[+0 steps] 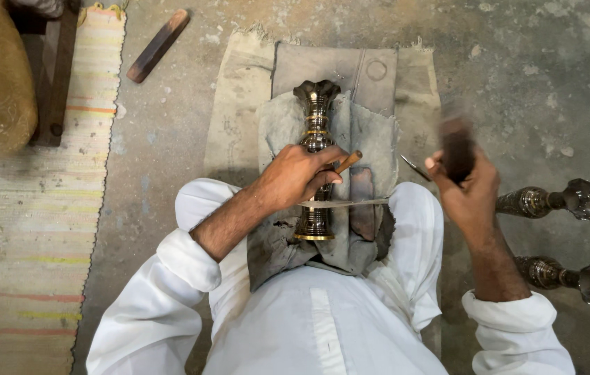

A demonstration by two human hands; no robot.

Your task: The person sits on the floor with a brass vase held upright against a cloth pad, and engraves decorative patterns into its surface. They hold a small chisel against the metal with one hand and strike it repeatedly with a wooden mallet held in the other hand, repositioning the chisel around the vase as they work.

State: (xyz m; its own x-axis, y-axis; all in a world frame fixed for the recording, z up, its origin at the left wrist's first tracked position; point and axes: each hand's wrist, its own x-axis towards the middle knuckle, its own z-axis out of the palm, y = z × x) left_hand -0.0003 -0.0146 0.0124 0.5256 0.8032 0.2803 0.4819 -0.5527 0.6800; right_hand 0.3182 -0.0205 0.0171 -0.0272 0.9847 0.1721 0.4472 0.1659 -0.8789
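A dark metal vase (pixel 316 118) with a flared scalloped mouth lies on a grey cloth (pixel 368 139) across my lap. My left hand (pixel 300 175) rests on the vase's middle and grips a thin wooden-handled punch (pixel 348 162) against it. My right hand (pixel 467 186) is raised to the right of the vase and closed on a dark wooden mallet (pixel 456 144), which is blurred. A thin strap (pixel 350 203) runs across the vase between my knees.
Two similar vases (pixel 548 201) (pixel 566 276) lie on the concrete floor at the right. A wooden bar (pixel 158 46) lies at the upper left beside a striped mat (pixel 31 222). A small metal tool (pixel 414 167) lies by my right hand.
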